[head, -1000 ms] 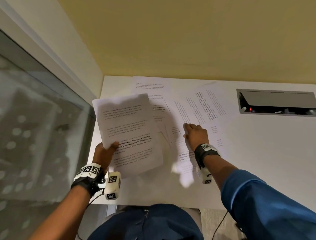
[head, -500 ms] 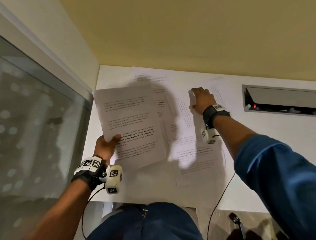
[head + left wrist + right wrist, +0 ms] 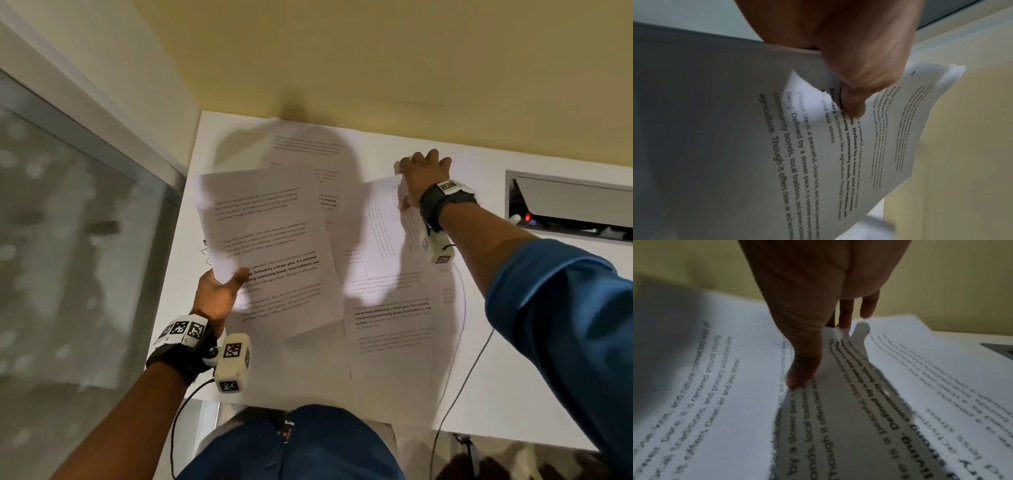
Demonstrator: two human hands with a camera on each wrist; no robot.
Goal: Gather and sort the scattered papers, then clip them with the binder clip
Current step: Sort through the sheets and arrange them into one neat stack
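My left hand holds a stack of printed papers lifted above the white desk, thumb on top and fingers hidden beneath. In the left wrist view the thumb of that hand pinches the stack near its edge. My right hand reaches to the far side of the desk by the wall. Its straight fingers and thumb press on a loose sheet. The right wrist view shows the right hand touching that sheet. Other sheets lie at the back and at the front. I see no binder clip.
A yellow wall runs along the desk's far edge, and a glass partition stands on the left. A recessed cable box sits in the desk at the right. A thin cable hangs over the front edge.
My right hand has moved from the middle sheets away from me to the sheet near the wall. My left hand still holds the stack, slightly higher.
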